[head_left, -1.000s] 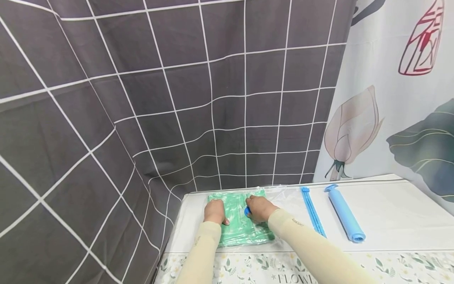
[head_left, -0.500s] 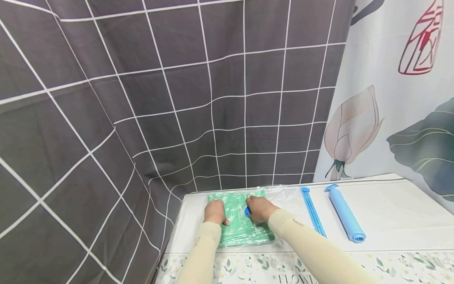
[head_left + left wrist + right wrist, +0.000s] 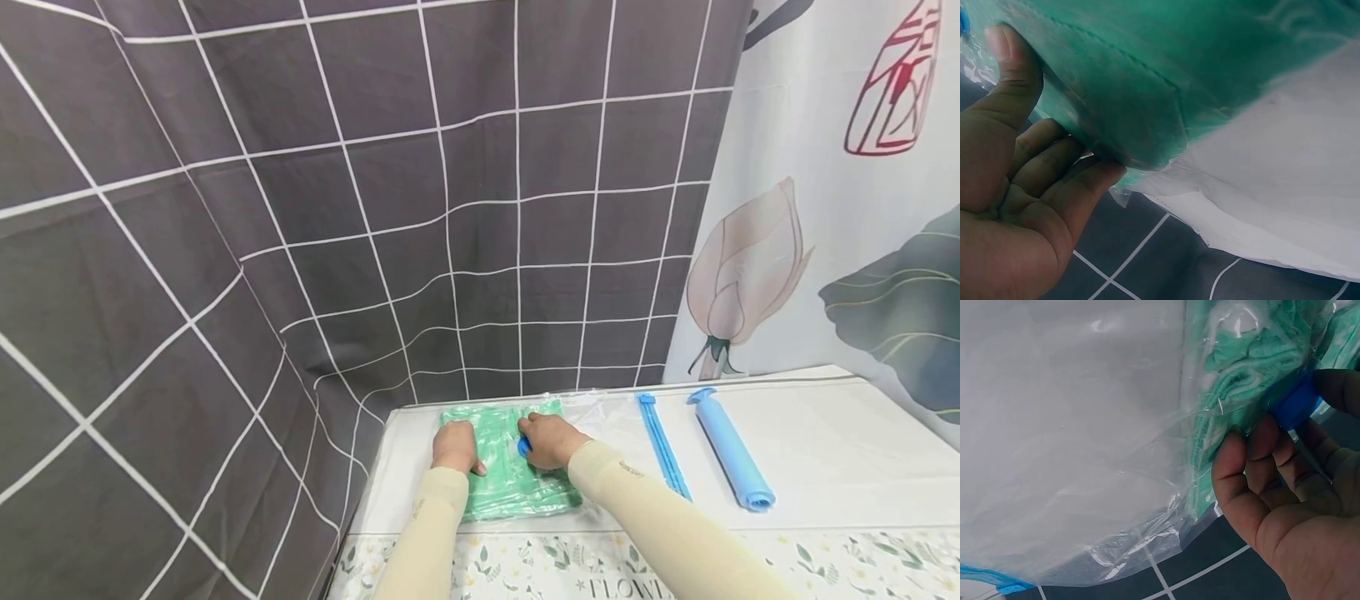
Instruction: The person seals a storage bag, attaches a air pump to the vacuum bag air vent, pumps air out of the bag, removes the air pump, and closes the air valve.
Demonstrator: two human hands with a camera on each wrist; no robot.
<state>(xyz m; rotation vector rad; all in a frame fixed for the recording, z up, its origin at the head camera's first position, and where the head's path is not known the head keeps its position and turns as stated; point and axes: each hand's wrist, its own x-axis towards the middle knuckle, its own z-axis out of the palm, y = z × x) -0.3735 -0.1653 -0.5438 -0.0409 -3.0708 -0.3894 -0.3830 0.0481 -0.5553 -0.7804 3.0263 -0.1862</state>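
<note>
A clear plastic vacuum storage bag point(image 3: 603, 414) lies flat on the table, with folded green cloth point(image 3: 498, 467) inside its left half. My left hand point(image 3: 454, 447) holds the bag's left part. In the left wrist view, the left thumb point(image 3: 1013, 62) lies on the plastic and the curled fingers meet the bag's edge. Toward the bag's middle, my right hand point(image 3: 553, 440) pinches a round blue valve cap point(image 3: 1297, 403) between thumb and fingers. The hand covers part of the cap in the head view.
At the bag's right end lies a blue sealing strip point(image 3: 663, 446). Farther right is a light blue hand pump point(image 3: 733, 454) with a T-handle. A dark grid-patterned curtain point(image 3: 480, 250) hangs close behind and on the left. Floral cloth point(image 3: 540, 567) covers the table's front.
</note>
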